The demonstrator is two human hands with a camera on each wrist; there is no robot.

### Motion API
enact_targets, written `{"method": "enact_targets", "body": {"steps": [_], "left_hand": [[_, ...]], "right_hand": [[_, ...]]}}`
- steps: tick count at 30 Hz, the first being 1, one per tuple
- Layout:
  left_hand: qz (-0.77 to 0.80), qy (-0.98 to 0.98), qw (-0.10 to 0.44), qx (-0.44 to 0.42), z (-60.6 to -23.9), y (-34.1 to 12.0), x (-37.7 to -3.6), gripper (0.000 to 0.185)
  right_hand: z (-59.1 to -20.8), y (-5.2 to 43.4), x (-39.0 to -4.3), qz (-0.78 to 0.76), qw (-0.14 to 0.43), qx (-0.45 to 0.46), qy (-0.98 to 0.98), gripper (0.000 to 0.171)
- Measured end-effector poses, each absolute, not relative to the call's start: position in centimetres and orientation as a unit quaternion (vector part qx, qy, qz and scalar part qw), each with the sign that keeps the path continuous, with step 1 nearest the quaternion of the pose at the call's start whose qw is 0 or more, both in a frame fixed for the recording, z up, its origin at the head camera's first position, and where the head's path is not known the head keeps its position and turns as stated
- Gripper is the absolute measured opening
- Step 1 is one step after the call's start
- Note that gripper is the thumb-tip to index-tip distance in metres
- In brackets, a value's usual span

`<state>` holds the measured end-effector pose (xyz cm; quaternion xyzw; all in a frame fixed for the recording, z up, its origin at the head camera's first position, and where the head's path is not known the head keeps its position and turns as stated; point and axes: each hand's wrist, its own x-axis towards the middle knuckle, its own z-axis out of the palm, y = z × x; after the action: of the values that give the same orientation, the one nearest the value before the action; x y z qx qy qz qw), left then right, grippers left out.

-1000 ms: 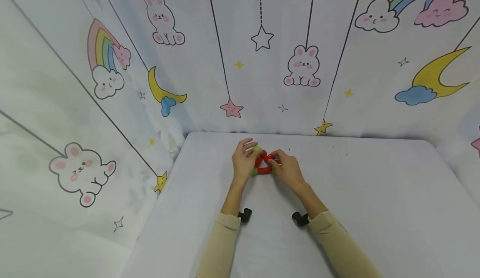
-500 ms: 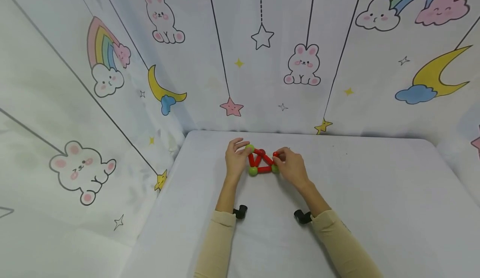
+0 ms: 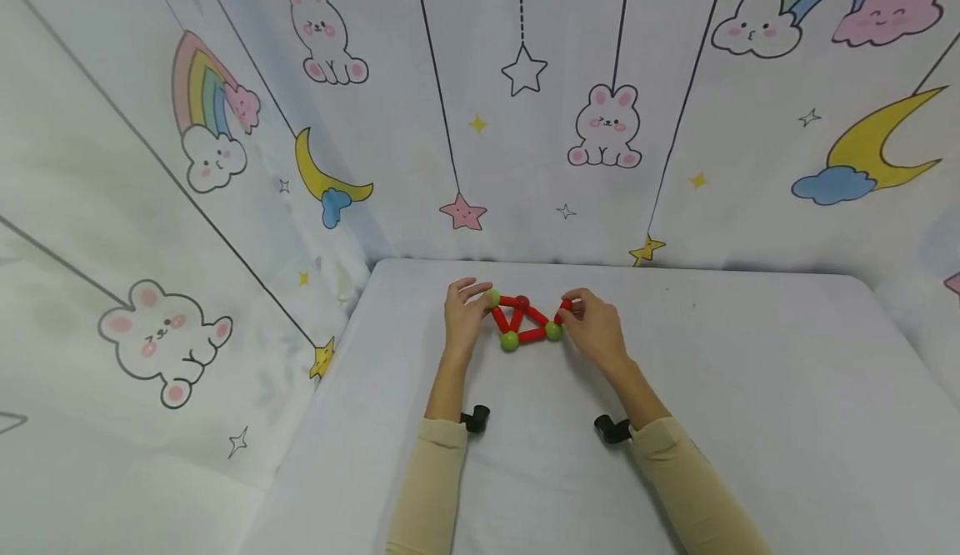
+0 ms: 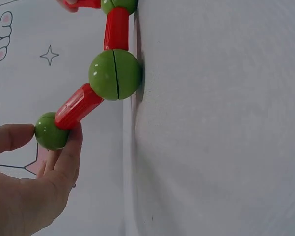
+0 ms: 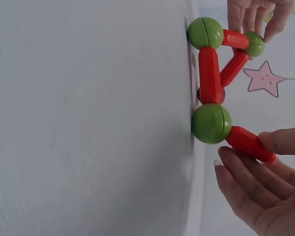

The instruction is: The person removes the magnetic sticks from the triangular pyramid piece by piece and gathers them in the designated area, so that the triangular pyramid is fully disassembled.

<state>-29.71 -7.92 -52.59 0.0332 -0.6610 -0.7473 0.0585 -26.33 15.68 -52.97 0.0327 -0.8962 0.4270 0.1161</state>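
Note:
A small frame of red sticks [image 3: 531, 315] and green balls [image 3: 510, 340] lies flat on the white table [image 3: 720, 388] near its far edge. My left hand [image 3: 483, 292] pinches the far-left green ball [image 4: 51, 132] between thumb and forefinger; a red stick [image 4: 78, 105] runs from it to another green ball [image 4: 115, 73]. My right hand [image 3: 570, 305] pinches the free end of a loose red stick [image 5: 250, 143] that joins the right green ball [image 5: 211, 123]. Another red stick [image 5: 209, 73] links that ball to the front green ball [image 5: 205, 32].
White cartoon-print curtains [image 3: 525, 122] with bunnies, stars and rainbows close in the table on the far side and the left. Black wrist-camera mounts [image 3: 475, 417] [image 3: 611, 428] sit at both beige sleeves. The table cloth stretches wide to the right and toward me.
Both hands have moved apart. The bunched sticks and balls have spread into a wider flat shape, and the right hand has swung its red stick out to the right.

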Motion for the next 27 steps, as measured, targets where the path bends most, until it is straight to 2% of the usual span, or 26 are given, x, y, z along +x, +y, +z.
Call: {"method": "enact_targets", "body": {"steps": [18,27], "left_hand": [[-0.739,-0.671,-0.011,0.053,-53.4,-10.0,-30.1,0.056],[-0.730,-0.679,-0.026,0.068,-53.9,-10.5,-30.4,0.049]], "right_hand": [[-52.9,17.7,-26.5,0.442,0.074,-0.051,-0.892,0.030],[-52.8,18.8,-26.6,0.426,0.036,-0.071,-0.901,0.035]]}}
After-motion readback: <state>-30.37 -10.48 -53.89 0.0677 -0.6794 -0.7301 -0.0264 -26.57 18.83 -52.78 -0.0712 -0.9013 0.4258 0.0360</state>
